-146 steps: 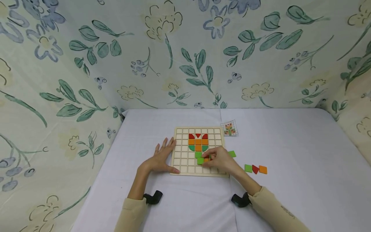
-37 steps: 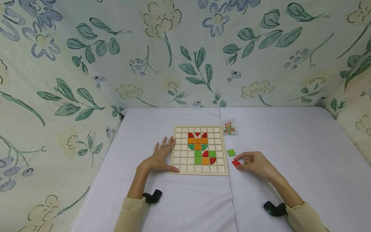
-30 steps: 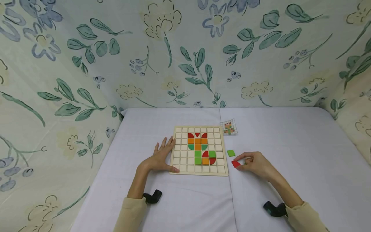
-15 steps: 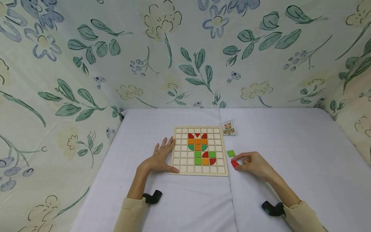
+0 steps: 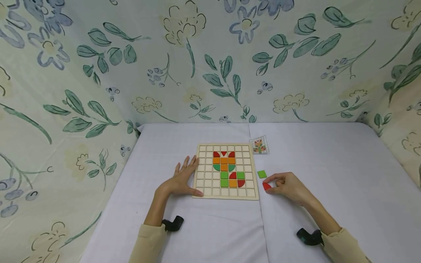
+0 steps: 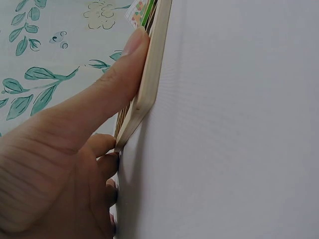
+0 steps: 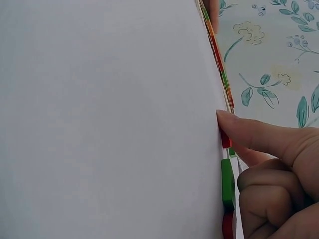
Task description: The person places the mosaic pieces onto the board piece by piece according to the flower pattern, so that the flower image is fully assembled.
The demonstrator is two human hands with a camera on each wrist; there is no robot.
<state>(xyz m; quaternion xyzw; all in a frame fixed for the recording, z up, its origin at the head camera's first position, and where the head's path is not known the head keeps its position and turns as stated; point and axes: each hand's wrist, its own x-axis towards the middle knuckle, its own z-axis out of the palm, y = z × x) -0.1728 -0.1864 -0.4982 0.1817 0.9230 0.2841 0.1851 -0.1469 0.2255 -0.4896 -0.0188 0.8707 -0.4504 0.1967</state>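
Note:
My left hand (image 5: 180, 180) rests at the left side of a wooden grid board (image 5: 207, 193), fingertips against its edge. The thumb (image 6: 130, 55) lies on the board's near edge. Set in the grid are red, orange and green tiles, among them an orange square (image 5: 224, 167) and a light-green square (image 5: 224, 183). Right of the board, my right hand (image 5: 289, 186) pinches a red tile (image 5: 266, 186) between thumb and index finger, low over the cloth. The other fingers are curled. A green square tile (image 5: 262, 174) lies between that hand and the board.
A small pattern card (image 5: 260, 145) with a printed grid touches the board's far right corner. Close under my right hand, in the right wrist view, are a green tile (image 7: 228, 181) and a red tile (image 7: 228, 224). White cloth (image 5: 315, 153) covers the table before a floral curtain (image 5: 184, 91).
Several seconds ago my right hand was over the board with a light-green square, which now sits in the grid. It has moved right and pinches the red tile. The left hand has stayed put.

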